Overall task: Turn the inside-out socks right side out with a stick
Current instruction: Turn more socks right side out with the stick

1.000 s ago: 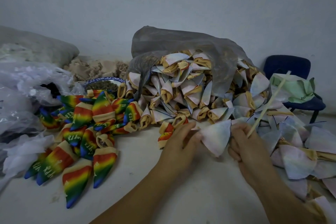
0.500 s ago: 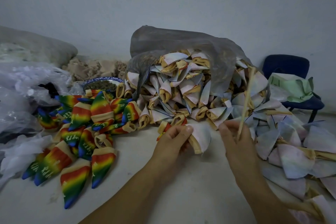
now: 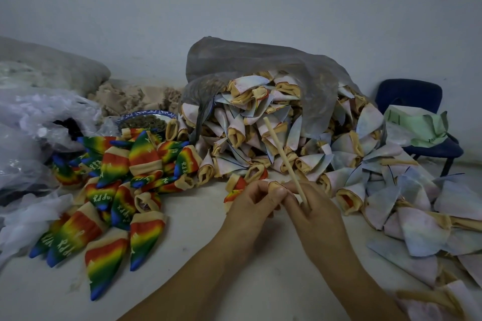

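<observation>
Since half a second ago the stick [image 3: 284, 159] has swung from leaning right to leaning up and left, and the pale sock that was spread between the hands is now bunched small, only its tan cuff [image 3: 274, 185] showing at the fingertips. The left hand [image 3: 250, 206] is pinching that cuff with curled fingers; the right hand [image 3: 317, 212] is closing around the stick's lower end, touching the left. Bare table [image 3: 187, 255] is lying open in front of and beneath the forearms, right down to the near edge of view. Finished rainbow socks [image 3: 112, 190] are crowding the left side, and pale inside-out socks [image 3: 407, 203] are spilling from a grey plastic bag [image 3: 260, 60] directly behind the hands and down the right side, hemming them in. A blue chair [image 3: 417, 101] is standing at the far right, apart from the table.
</observation>
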Demonstrator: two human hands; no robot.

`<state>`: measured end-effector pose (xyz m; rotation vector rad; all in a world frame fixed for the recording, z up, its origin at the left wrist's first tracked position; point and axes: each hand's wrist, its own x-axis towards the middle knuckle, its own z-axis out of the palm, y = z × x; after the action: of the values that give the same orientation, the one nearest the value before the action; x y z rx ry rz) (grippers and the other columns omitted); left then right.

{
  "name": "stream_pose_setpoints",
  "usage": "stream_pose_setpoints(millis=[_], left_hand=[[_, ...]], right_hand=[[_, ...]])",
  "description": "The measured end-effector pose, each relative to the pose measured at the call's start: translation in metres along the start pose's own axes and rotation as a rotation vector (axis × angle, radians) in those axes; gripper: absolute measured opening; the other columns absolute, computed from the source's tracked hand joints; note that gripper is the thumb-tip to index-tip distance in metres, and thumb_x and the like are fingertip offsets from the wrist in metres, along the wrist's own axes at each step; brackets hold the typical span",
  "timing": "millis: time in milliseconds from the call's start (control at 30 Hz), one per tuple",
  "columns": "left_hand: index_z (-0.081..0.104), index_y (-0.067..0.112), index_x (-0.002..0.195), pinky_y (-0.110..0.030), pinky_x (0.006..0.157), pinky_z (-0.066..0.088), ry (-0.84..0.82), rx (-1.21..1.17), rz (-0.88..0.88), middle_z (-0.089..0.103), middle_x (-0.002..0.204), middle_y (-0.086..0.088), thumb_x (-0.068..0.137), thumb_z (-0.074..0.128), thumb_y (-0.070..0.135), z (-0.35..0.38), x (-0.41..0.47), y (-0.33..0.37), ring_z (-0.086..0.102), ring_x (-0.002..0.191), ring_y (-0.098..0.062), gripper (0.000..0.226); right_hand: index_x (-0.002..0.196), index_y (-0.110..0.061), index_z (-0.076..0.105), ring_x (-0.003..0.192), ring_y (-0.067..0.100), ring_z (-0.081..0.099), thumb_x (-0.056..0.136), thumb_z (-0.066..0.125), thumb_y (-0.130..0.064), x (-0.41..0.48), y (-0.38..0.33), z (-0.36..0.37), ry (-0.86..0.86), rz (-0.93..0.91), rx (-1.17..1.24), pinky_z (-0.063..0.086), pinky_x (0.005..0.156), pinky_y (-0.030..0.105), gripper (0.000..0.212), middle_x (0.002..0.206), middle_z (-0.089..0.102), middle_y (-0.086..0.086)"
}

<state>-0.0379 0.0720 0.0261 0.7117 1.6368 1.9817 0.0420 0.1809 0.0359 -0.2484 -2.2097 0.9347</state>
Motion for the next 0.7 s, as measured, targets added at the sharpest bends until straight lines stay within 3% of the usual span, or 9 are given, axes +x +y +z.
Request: stream_pose_setpoints(millis=[100, 200, 333, 400, 467, 567, 700], left_hand=[[0.069, 0.041, 0.076, -0.024, 0.081, 0.050, 0.000, 0.044, 0.031, 0.065, 0.079, 0.016, 0.075, 0.066, 0.053, -0.002, 0.001, 0.000, 0.060, 0.079, 0.001, 0.013], [0.068, 0.037, 0.081, -0.020, 0.076, 0.048, 0.009, 0.112, 0.056, 0.063, 0.082, 0.013, 0.088, 0.066, 0.040, -0.002, 0.002, 0.002, 0.058, 0.079, 0.000, 0.008], [0.067, 0.035, 0.088, -0.017, 0.076, 0.046, 0.052, 0.197, 0.084, 0.063, 0.103, 0.015, 0.093, 0.065, 0.032, -0.003, 0.004, 0.003, 0.060, 0.091, -0.003, 0.006], [0.067, 0.043, 0.085, -0.016, 0.073, 0.049, 0.077, 0.152, 0.081, 0.068, 0.095, 0.016, 0.093, 0.065, 0.031, -0.001, 0.003, 0.004, 0.063, 0.087, 0.001, 0.015], [0.067, 0.045, 0.080, -0.018, 0.073, 0.052, 0.109, 0.081, 0.072, 0.072, 0.090, 0.006, 0.094, 0.065, 0.025, 0.000, 0.003, 0.006, 0.066, 0.083, -0.004, 0.024], [0.068, 0.041, 0.075, -0.022, 0.073, 0.052, 0.127, 0.014, 0.039, 0.074, 0.085, -0.002, 0.092, 0.067, 0.021, 0.002, 0.005, 0.008, 0.067, 0.080, -0.009, 0.026], [0.067, 0.024, 0.078, -0.017, 0.058, 0.046, 0.082, -0.171, -0.059, 0.065, 0.071, 0.002, 0.089, 0.069, 0.015, 0.003, 0.006, 0.011, 0.058, 0.063, -0.004, 0.014]], right_hand=[[0.098, -0.039, 0.063, 0.094, -0.014, 0.053, 0.092, 0.058, -0.024, 0.000, -0.002, -0.001, 0.009, 0.021, 0.054, 0.038, 0.075, 0.000, 0.017, 0.095, 0.061, -0.022], [0.091, -0.041, 0.061, 0.091, -0.015, 0.055, 0.093, 0.057, -0.021, 0.000, -0.003, -0.002, 0.029, 0.052, 0.132, 0.038, 0.073, -0.001, 0.021, 0.092, 0.063, -0.019], [0.084, -0.038, 0.059, 0.082, -0.009, 0.056, 0.094, 0.054, -0.019, 0.002, -0.002, -0.003, 0.100, 0.099, 0.171, 0.039, 0.066, 0.002, 0.022, 0.084, 0.060, -0.014], [0.083, -0.036, 0.056, 0.079, -0.007, 0.054, 0.095, 0.053, -0.019, 0.003, 0.000, -0.001, 0.123, 0.104, 0.134, 0.039, 0.064, 0.003, 0.021, 0.081, 0.056, -0.012], [0.083, -0.033, 0.054, 0.077, -0.009, 0.052, 0.096, 0.052, -0.020, 0.003, 0.001, 0.001, 0.139, 0.108, 0.094, 0.037, 0.063, 0.002, 0.019, 0.079, 0.055, -0.011], [0.080, -0.038, 0.050, 0.075, -0.008, 0.051, 0.096, 0.050, -0.023, 0.003, 0.003, 0.001, 0.159, 0.135, 0.083, 0.037, 0.060, 0.004, 0.022, 0.077, 0.054, -0.010], [0.081, -0.039, 0.049, 0.076, -0.005, 0.053, 0.097, 0.046, -0.027, 0.004, 0.001, 0.000, 0.167, 0.152, 0.103, 0.039, 0.061, 0.006, 0.021, 0.078, 0.057, -0.010]])
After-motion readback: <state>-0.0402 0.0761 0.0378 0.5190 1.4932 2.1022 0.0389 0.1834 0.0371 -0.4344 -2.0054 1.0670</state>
